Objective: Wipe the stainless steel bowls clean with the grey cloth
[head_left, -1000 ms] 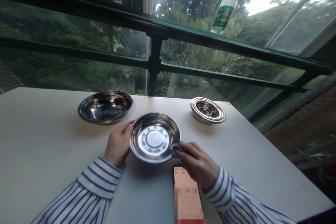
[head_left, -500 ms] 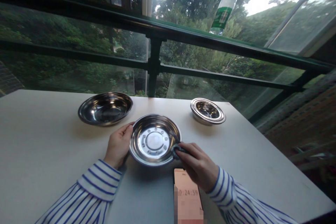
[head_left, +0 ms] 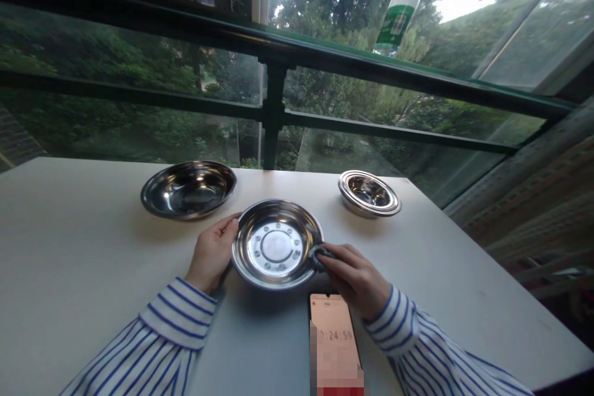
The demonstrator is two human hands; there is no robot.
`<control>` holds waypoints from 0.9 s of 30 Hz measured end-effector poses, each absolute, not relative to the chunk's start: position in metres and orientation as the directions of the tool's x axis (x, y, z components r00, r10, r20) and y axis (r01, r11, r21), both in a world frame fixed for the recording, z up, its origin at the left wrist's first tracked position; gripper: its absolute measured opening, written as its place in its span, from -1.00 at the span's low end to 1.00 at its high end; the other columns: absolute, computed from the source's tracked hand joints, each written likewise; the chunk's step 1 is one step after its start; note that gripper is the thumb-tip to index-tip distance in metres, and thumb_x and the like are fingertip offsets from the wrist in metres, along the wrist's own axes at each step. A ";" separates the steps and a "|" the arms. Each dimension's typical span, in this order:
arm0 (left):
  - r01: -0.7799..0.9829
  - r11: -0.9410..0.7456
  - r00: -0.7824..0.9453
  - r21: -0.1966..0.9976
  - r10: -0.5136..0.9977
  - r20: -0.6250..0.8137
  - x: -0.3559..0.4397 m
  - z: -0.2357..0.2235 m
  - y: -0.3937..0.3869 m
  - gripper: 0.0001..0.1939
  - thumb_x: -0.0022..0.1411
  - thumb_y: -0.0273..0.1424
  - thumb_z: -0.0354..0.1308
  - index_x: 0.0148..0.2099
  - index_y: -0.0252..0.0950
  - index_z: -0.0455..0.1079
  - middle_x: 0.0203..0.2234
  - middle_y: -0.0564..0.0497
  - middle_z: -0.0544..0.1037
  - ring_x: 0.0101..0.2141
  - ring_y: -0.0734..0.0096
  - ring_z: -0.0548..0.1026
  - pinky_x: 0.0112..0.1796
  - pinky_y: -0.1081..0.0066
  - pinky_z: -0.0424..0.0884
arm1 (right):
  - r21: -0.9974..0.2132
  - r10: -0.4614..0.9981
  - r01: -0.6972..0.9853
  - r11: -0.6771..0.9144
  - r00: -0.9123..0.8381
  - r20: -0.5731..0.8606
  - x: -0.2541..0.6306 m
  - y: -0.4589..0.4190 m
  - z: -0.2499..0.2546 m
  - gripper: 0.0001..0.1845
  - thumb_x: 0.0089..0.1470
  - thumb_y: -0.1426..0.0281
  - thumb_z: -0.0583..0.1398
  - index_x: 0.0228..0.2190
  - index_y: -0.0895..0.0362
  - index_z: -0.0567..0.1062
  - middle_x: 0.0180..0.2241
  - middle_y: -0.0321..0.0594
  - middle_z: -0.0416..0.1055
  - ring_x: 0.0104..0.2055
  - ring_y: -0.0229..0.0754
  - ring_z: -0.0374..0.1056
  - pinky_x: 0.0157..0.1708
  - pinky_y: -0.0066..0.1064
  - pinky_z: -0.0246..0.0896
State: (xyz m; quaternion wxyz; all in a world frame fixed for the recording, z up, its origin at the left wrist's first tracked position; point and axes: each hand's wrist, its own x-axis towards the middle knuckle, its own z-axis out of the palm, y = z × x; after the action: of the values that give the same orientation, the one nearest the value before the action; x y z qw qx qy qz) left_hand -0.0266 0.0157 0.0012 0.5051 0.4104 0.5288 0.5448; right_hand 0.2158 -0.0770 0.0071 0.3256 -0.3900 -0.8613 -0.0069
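Note:
A shiny steel bowl point(head_left: 277, 246) is held tilted toward me above the white table, its inside facing up. My left hand point(head_left: 214, 250) grips the bowl's left rim, thumb on top and fingers behind. At the right side of the rim, my right hand point(head_left: 357, 278) pinches a small dark grey, textured cloth point(head_left: 318, 256) against the bowl's inner wall. Part of the cloth is hidden under the fingers. The wall near it carries its blurry reflection.
A wider steel bowl point(head_left: 189, 190) stands at the back left of the white table point(head_left: 83, 247). Smaller steel bowls, seemingly nested point(head_left: 369, 193), are at the back right. A phone showing a timer point(head_left: 331, 334) lies in front. Beyond are a green railing point(head_left: 273, 93) and a plastic bottle point(head_left: 400, 12).
My right hand and the cloth have shifted slightly up and right along the bowl's rim. My left hand keeps its hold. The whole view has moved a little.

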 end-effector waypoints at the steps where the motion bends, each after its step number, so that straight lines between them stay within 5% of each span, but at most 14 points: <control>1: -0.121 0.067 -0.154 0.990 0.984 -0.086 -0.027 0.001 0.016 -0.55 -0.06 -0.23 0.19 -0.13 -0.39 0.46 -0.39 -0.11 0.60 -0.29 0.23 0.52 -0.24 0.33 0.40 | -0.243 0.672 0.686 0.686 -0.469 0.573 0.217 -0.076 0.007 -0.65 0.11 0.56 0.01 -0.06 0.14 0.35 -0.11 0.00 0.37 -0.14 -0.12 0.31 -0.24 -0.24 0.36; 27: -0.106 0.073 -0.088 0.992 0.993 -0.082 -0.029 0.000 0.018 -0.55 -0.05 -0.21 0.20 -0.12 -0.37 0.46 -0.35 -0.11 0.60 -0.24 0.19 0.52 -0.24 0.31 0.41 | -0.203 0.696 0.729 0.654 -0.474 0.539 0.226 -0.067 0.007 -0.65 0.12 0.57 0.00 -0.07 0.17 0.36 -0.09 -0.01 0.38 -0.16 -0.14 0.31 -0.23 -0.24 0.36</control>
State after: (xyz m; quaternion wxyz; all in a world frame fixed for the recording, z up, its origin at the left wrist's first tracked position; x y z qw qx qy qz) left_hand -0.0291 0.0176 -0.0002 0.5206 0.4303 0.5150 0.5278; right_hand 0.2257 -0.0674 0.0074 0.3008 -0.4152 -0.8582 -0.0274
